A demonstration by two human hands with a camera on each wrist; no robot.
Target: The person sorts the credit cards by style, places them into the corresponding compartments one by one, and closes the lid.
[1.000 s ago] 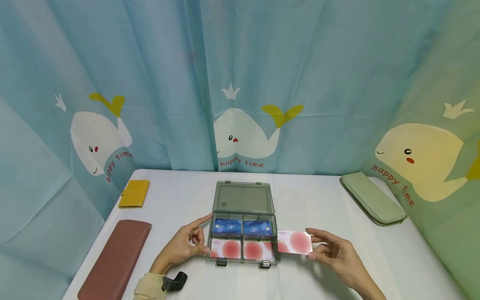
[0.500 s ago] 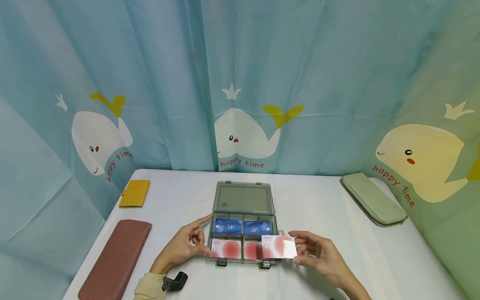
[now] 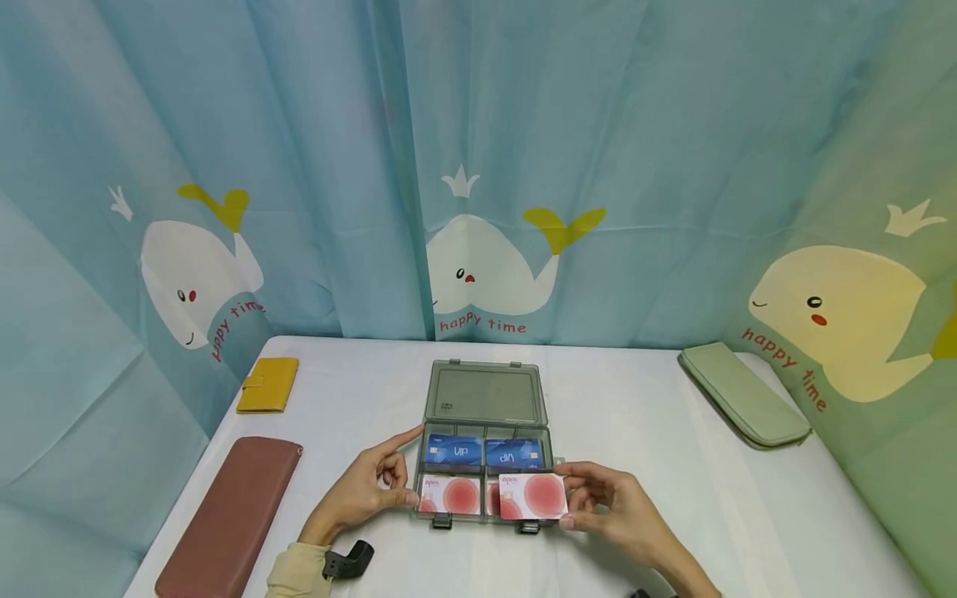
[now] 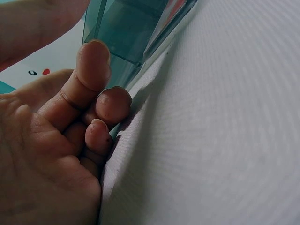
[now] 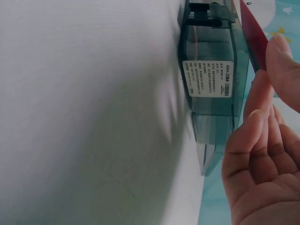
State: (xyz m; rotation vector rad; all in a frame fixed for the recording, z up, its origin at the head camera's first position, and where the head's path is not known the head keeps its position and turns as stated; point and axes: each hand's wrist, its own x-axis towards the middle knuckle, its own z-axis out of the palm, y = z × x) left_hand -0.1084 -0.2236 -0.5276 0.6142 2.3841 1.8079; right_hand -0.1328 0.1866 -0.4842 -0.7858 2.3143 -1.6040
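A clear grey-green plastic box (image 3: 488,395) with compartments lies on the white table, its lid folded back. Blue VIP cards (image 3: 454,451) fill the two back compartments. A pink-and-white card (image 3: 452,496) with a red circle lies front left. My right hand (image 3: 620,511) pinches a similar card (image 3: 533,497) by its right end, over the front right compartment, mostly covering another pink card there. In the right wrist view this card (image 5: 254,37) tilts above the box rim. My left hand (image 3: 361,490) touches the box's left side with extended index finger and thumb; its other fingers are curled.
At the left of the table (image 3: 359,390) lie a yellow card holder (image 3: 269,385) and a long brown wallet (image 3: 232,515). A pale green zip wallet (image 3: 743,397) rests at the right. A blue curtain (image 3: 478,124) with whale prints hangs behind.
My right hand has moved left, bringing the pinched card from beside the box to over its front right compartment. My left hand has stayed in place at the box.
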